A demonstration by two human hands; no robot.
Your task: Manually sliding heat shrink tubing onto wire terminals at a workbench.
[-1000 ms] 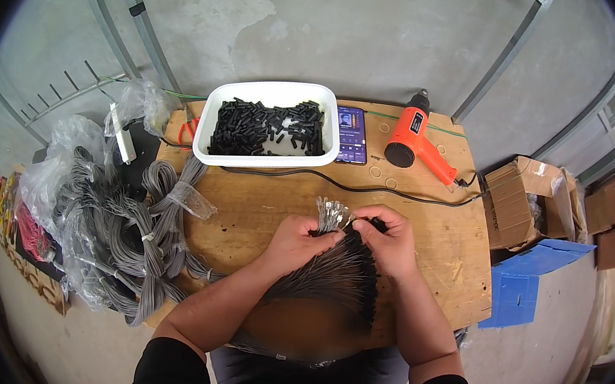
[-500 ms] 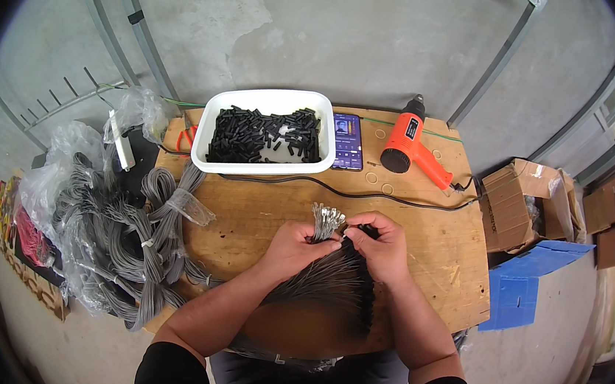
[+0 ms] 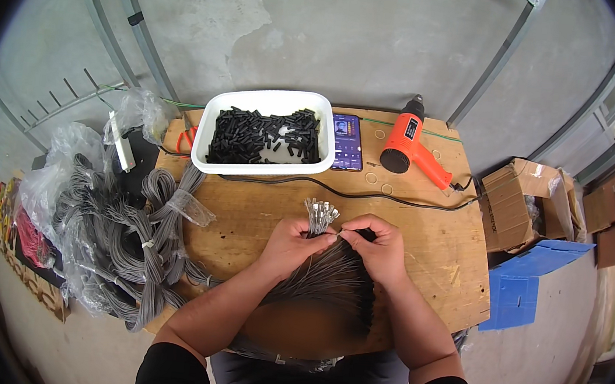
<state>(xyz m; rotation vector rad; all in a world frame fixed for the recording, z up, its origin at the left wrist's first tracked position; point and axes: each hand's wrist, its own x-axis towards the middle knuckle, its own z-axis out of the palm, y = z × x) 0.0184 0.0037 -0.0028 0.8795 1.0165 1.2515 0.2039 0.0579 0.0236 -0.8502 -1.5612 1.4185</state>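
My left hand (image 3: 288, 249) is closed round a bundle of thin grey wires (image 3: 323, 276), whose shiny metal terminals (image 3: 320, 212) stick up above the thumb. The wires fan out below, toward my lap. Close beside it, my right hand (image 3: 379, 252) has thumb and forefinger pinched together at the left thumb tip, by a wire end. What lies in that pinch is too small to make out. Something dark shows behind the right fingers. A row of black sleeves (image 3: 366, 301) runs along the right edge of the wires, under the right wrist.
A white tub (image 3: 261, 169) of short black tubes (image 3: 246, 134) stands at the back, beside a phone (image 3: 348, 148) and an orange heat gun (image 3: 414, 144). A black cord (image 3: 337, 189) crosses the table. Coiled grey wire bundles (image 3: 133, 234) lie left; cardboard boxes (image 3: 502, 207) stand right.
Both hands have shifted slightly left with the wire bundle. The right thumb and forefinger have come down and closer to the left thumb tip.
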